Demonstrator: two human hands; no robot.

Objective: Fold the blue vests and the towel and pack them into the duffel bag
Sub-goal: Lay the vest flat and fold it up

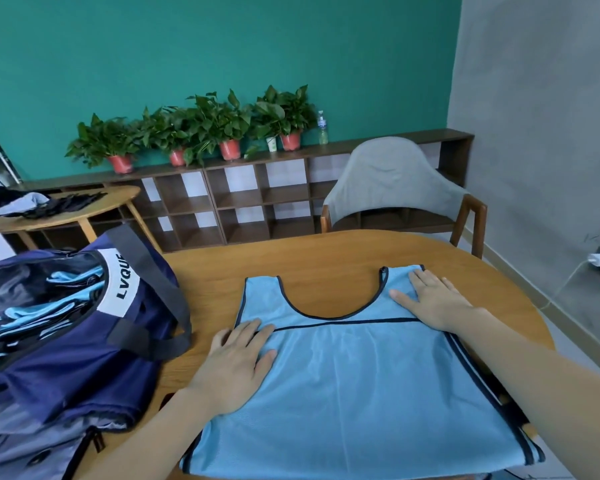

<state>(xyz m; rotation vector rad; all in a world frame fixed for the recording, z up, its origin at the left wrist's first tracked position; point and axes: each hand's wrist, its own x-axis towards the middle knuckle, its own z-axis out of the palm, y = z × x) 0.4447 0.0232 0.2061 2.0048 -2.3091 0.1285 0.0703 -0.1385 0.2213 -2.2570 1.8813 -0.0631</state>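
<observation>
Since the blue vest [354, 368] looks thin and slippery on the bench [326, 258], both flat palms — left hand [238, 362], right hand [430, 299] — pin it; probably best pinched by the shoulder straps.

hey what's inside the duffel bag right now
Through the open top of the duffel bag show several light blue vests with dark trim, lying loosely. Whatever lies beneath them is covered, and no towel shows there.
</observation>
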